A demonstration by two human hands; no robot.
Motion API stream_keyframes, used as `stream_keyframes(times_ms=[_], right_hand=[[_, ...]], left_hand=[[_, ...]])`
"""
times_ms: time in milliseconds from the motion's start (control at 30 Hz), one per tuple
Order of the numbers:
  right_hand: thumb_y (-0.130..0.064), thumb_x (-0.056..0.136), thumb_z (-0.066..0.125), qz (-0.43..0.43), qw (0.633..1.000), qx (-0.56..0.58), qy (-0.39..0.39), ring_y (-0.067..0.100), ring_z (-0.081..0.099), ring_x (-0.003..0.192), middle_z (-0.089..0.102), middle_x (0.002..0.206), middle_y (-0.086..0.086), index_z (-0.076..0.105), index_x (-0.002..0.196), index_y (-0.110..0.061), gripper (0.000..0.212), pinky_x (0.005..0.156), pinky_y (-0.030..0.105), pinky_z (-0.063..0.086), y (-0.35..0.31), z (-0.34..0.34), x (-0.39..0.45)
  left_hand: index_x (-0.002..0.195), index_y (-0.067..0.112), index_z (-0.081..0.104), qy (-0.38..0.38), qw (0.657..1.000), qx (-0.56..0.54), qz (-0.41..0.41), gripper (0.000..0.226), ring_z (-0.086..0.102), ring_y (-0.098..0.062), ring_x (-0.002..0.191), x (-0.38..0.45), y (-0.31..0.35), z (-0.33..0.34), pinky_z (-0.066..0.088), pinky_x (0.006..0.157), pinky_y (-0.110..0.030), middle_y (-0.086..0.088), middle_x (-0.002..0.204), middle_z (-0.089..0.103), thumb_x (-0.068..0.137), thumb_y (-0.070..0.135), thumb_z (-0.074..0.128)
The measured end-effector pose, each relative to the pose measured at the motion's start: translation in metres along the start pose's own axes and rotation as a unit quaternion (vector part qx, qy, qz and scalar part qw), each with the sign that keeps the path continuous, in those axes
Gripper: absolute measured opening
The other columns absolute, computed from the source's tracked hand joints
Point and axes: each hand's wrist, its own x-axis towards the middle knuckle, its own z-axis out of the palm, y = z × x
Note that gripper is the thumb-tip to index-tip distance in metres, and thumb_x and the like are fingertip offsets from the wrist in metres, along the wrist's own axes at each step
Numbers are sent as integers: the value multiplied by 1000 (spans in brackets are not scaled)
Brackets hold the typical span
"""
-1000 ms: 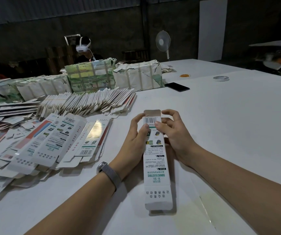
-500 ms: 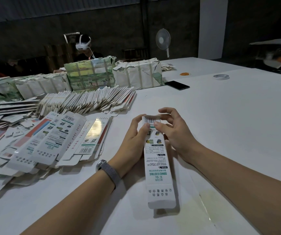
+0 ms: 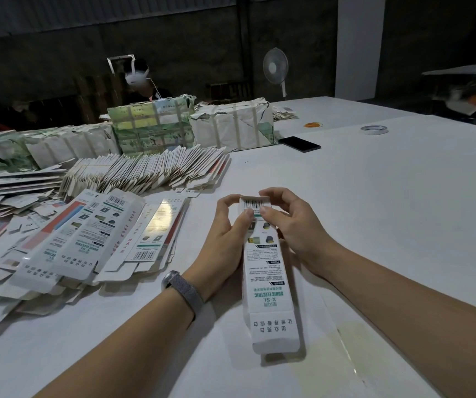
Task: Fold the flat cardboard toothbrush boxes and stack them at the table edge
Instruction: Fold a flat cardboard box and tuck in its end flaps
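A long white toothbrush box (image 3: 269, 285) with green print lies lengthwise in front of me, its near end resting on the white table (image 3: 388, 211). My left hand (image 3: 225, 239) grips its far end from the left, thumb on the barcode face. My right hand (image 3: 291, 225) holds the same end from the right, fingers curled over the folded-down top flap. To the left lie folded boxes (image 3: 87, 239) on loose flat blanks, and behind them a fanned row of flat blanks (image 3: 150, 170).
Wrapped bundles (image 3: 150, 127) stand at the back, with a black phone (image 3: 300, 144), a tape roll (image 3: 374, 129) and an orange ring (image 3: 313, 125) to the right. Another person (image 3: 142, 81) sits behind the bundles. A fan (image 3: 275, 67) stands beyond the table.
The top flap at the box's far end, standing open a second ago, has been bent down over the end by my fingers. Both hands stayed at that end.
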Motion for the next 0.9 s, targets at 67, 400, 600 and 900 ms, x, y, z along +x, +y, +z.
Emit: stream_keyframes(times_ms=[67, 400, 600, 900], right_hand=[[-6, 98, 59, 4, 1000, -5, 2, 38, 67, 95, 67, 111, -1, 63, 106, -25, 21, 85, 49, 59, 0, 0, 0], [-20, 97, 63, 18, 999, 15, 41, 27, 66, 71, 67, 77, 2, 63, 81, -18, 17, 72, 47, 51, -1, -1, 3], [-13, 96, 63, 33, 998, 12, 44, 21, 67, 65, 67, 73, -1, 63, 83, -16, 14, 66, 37, 54, 3, -2, 7], [-15, 95, 63, 43, 998, -34, 36, 20, 71, 62, 72, 74, 0, 70, 83, -18, 14, 59, 31, 55, 3, -5, 8]], left_hand=[[123, 27, 40, 1, 1000, 4, 1, 16, 72, -21, 68, 0, 0, 0, 55, 57, -27, -10, 86, 76, 108, 23, 45], [118, 35, 42, -33, 999, 41, 3, 28, 73, -24, 72, 0, -4, 2, 57, 64, -36, -8, 90, 78, 93, 43, 52], [118, 34, 42, -46, 998, 45, 0, 29, 74, -23, 72, -1, -2, 3, 57, 61, -32, -7, 90, 78, 93, 43, 51], [121, 37, 40, -51, 995, 84, 2, 16, 74, -23, 72, -2, -2, 1, 58, 64, -35, -9, 91, 78, 107, 31, 46]])
